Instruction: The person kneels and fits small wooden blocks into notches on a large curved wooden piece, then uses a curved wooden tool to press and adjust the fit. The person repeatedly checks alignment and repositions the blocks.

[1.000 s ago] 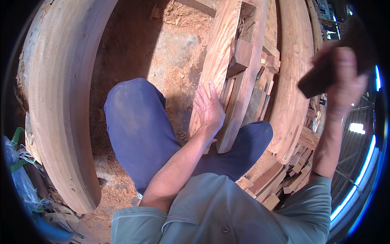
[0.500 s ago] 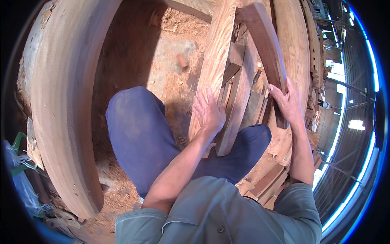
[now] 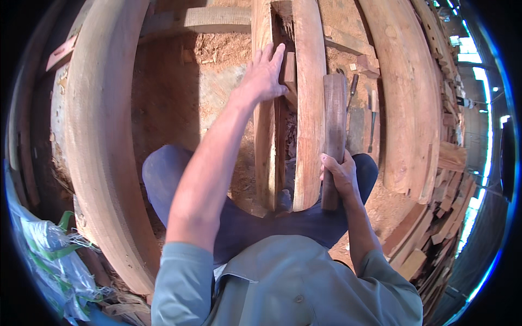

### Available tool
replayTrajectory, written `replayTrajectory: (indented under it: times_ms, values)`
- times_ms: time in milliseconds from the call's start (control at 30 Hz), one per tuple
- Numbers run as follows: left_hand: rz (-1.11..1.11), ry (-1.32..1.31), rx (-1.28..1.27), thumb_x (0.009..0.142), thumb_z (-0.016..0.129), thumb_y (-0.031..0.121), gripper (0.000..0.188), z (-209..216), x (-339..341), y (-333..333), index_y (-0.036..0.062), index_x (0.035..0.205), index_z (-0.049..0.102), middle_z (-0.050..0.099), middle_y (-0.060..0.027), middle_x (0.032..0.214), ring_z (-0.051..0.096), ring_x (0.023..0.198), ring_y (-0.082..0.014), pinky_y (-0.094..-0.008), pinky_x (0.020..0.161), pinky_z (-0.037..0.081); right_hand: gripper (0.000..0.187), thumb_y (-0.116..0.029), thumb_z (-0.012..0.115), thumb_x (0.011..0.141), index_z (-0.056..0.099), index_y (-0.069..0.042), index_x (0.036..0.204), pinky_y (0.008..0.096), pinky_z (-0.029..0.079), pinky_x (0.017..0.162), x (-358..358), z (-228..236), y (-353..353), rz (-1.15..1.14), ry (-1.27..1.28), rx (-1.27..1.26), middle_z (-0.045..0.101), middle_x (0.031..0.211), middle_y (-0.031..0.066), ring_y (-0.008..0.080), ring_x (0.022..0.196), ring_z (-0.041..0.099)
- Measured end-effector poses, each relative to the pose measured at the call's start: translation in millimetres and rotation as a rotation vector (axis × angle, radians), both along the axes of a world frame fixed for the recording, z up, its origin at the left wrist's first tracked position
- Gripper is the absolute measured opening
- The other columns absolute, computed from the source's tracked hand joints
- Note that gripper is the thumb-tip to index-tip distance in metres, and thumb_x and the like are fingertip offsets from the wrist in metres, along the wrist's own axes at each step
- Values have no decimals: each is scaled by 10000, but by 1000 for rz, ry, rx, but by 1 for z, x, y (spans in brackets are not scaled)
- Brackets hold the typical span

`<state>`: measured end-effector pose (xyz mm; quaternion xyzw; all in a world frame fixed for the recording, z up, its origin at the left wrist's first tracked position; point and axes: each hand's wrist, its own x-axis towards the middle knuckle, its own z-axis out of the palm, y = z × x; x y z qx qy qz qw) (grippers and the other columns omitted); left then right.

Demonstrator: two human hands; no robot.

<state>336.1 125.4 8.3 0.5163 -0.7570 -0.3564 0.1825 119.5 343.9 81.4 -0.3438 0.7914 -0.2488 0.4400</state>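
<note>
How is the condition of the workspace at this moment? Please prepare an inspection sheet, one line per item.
Surface: floor strewn with wood shavings.
Job's things: left long piece and right long piece side by side; small block between them; dark bar along the right side.
Clutter: slim tools, scrap wood at right; plastic sack at lower left.
Left hand: fingers spread, at the left long piece and small block.
Right hand: wrapped around the dark bar's lower part.
Cables: nothing seen.
Surroundings: curved timber at left, thick log at right, bright openings beyond.
</note>
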Motion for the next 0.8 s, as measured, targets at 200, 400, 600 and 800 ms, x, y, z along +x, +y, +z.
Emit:
replayTrajectory:
  times_ms: [200,400,600,800]
  values:
    - [-99,60,-57,578,931,233,1075,-23,-7,-19,68,1462,343,166,-244,1604,181,1493,-391,-448,1238,225,523,-257,825,816,533,72,1099,382,545,836,21,6,-4,141,339,-16,700,1013,233,248,933,701]
    - [-131,132,-129,582,924,192,958,-19,-10,-2,-13,1351,391,262,-253,1552,255,1454,-423,-468,1226,257,598,-305,821,807,461,66,1109,415,547,765,20,-1,-1,238,390,-127,692,952,282,371,877,713]
    - [-151,304,65,580,890,108,902,-4,-2,-13,-14,1333,408,498,-207,1300,522,1208,-369,-407,1089,435,672,-333,836,782,447,67,1156,472,521,838,16,-7,-2,250,511,-130,665,998,318,442,954,675]
    - [-137,278,-47,597,866,92,833,11,12,-16,-40,1312,458,547,-214,1234,550,1200,-350,-401,1064,453,720,-375,853,757,464,68,1170,454,505,893,24,-5,-7,200,573,0,638,1107,287,410,1025,646]
